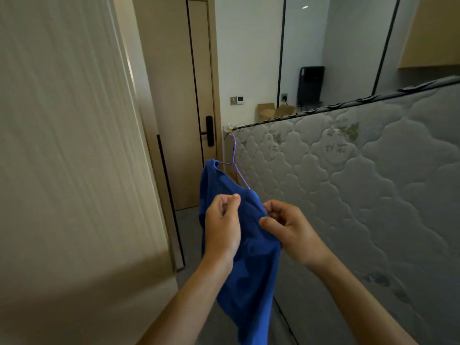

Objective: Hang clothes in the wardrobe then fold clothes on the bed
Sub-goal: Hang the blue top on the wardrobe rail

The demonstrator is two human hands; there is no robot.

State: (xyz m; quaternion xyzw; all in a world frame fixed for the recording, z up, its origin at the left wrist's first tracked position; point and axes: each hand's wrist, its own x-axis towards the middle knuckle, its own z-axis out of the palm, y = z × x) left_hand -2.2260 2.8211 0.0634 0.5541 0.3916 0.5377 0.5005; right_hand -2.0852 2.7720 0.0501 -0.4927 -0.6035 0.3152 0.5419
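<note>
The grey floor (191,227) carries a quilted white mattress (348,183), standing upright on its long edge.

Hanger (234,155) mostly inside garment (249,270)

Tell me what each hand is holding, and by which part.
Both hold the blue fabric garment draped on a thin purple hanger. The left hand and right hand each pinch its upper part, near where the hanger wire enters.
</note>
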